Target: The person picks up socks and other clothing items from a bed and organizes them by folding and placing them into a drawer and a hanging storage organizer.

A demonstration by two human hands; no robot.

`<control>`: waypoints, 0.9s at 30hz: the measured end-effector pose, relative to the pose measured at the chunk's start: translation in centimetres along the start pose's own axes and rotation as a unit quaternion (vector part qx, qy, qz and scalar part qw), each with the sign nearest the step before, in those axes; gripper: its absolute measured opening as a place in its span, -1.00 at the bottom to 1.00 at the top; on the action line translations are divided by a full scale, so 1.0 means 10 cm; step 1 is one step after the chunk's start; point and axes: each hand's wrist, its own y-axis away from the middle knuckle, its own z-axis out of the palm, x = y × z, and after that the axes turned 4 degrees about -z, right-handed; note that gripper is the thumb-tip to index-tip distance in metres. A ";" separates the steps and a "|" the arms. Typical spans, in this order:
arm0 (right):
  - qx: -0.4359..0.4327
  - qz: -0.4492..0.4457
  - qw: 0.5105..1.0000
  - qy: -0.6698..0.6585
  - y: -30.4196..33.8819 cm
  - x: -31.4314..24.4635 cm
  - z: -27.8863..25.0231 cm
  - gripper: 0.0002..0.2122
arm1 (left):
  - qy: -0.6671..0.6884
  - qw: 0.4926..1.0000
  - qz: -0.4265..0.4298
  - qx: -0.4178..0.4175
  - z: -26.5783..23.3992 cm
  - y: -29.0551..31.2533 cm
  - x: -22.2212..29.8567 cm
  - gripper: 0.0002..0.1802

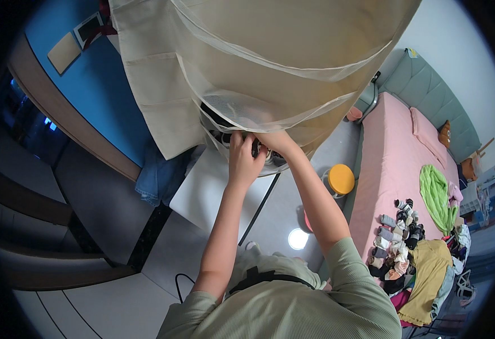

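In front of me hangs a large beige fabric organizer (292, 42) with curved mesh pockets. Both my hands are at its lowest visible mesh pocket (225, 107), which holds dark and patterned cloth items (216, 135). My left hand (244, 159) is at the pocket's mouth, its fingers bent against a small dark bundle whose kind I cannot make out. My right hand (274, 141) reaches into the pocket beside it, and its fingers are hidden by the mesh and the contents.
On the right, a pink bed (380, 147) carries many rolled socks (394, 237), a green cloth (435, 195) and a mustard garment (428, 277). A yellow-topped stool (341, 179) stands beside it. Below the organizer is a white surface (202, 195); a blue surface (89, 73) lies left.
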 end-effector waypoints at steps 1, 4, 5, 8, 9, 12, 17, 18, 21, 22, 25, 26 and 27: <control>0.007 0.007 1.000 0.010 0.03 -0.02 0.01 -0.76 | -0.002 1.000 -0.002 0.000 0.00 -0.01 -0.01 -0.51; 0.002 0.078 0.997 -0.026 0.08 -0.04 0.05 -0.75 | 0.000 1.000 -0.012 -0.017 -0.02 -0.03 -0.05 -0.45; 0.015 0.058 0.998 -0.028 0.11 -0.03 0.05 -0.75 | 0.001 1.000 -0.016 -0.020 -0.01 -0.03 -0.05 -0.44; 0.039 0.027 0.998 -0.038 0.23 -0.04 0.06 -0.73 | 0.000 1.000 -0.010 -0.008 -0.01 0.00 -0.05 -0.44; 0.036 0.036 0.998 -0.042 0.27 -0.06 0.05 -0.73 | -0.002 1.000 0.004 0.010 -0.01 0.02 -0.06 -0.47; 0.018 0.053 0.998 -0.006 0.41 -0.21 0.04 -0.72 | 0.007 1.000 -0.007 0.018 -0.03 0.12 -0.13 -0.51; 0.084 0.033 0.993 -0.070 0.72 -0.27 0.07 -0.74 | 0.019 0.999 -0.038 0.018 -0.08 0.32 -0.02 -0.59; 0.084 0.023 0.995 -0.051 0.78 -0.25 0.05 -0.74 | 0.027 0.999 -0.035 0.029 -0.08 0.36 0.01 -0.62; 0.087 0.027 0.994 -0.052 0.97 -0.28 -0.02 -0.73 | 0.078 0.993 -0.088 0.010 -0.14 0.49 0.12 -0.72; 0.088 0.034 0.994 -0.062 1.04 -0.31 -0.05 -0.73 | 0.100 0.988 -0.116 -0.005 -0.14 0.54 0.17 -0.76; 0.080 0.056 0.994 -0.040 1.26 -0.37 -0.17 -0.74 | 0.160 0.978 -0.134 -0.007 -0.06 0.67 0.28 -0.82; 0.079 0.067 0.994 -0.040 1.34 -0.36 -0.22 -0.75 | 0.147 0.978 -0.144 -0.020 -0.05 0.70 0.35 -0.82; 0.076 0.067 0.994 -0.034 1.42 -0.34 -0.28 -0.75 | 0.148 0.978 -0.143 -0.025 -0.02 0.73 0.41 -0.82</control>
